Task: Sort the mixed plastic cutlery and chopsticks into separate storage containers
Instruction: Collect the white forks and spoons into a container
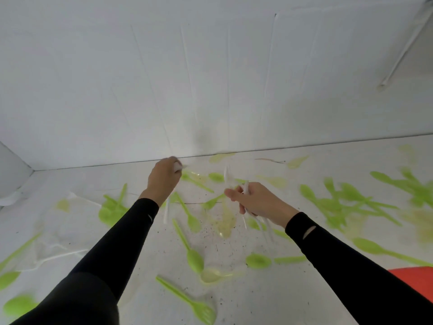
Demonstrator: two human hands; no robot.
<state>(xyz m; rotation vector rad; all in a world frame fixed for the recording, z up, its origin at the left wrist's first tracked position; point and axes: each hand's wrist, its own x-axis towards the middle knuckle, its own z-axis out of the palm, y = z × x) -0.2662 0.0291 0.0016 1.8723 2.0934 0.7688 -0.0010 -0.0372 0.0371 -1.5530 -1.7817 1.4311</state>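
Note:
Green plastic spoons (194, 256) and a green fork (201, 308) lie scattered over a white surface (234, 301), with pale yellow spoons (214, 275) and white pieces among them. My left hand (164, 178) grips a white piece of cutlery (167, 207) near the back wall; its handle hangs below my wrist. My right hand (255, 200) holds a bundle of white cutlery (246, 191) that sticks out above and below my fist. Both arms wear black sleeves. The picture is blurred.
A white wall (210, 78) rises right behind the surface. A dense heap of green cutlery (351, 202) lies at the right. A red object's corner (412, 275) shows at the right edge. A white container's edge (11, 179) stands at far left.

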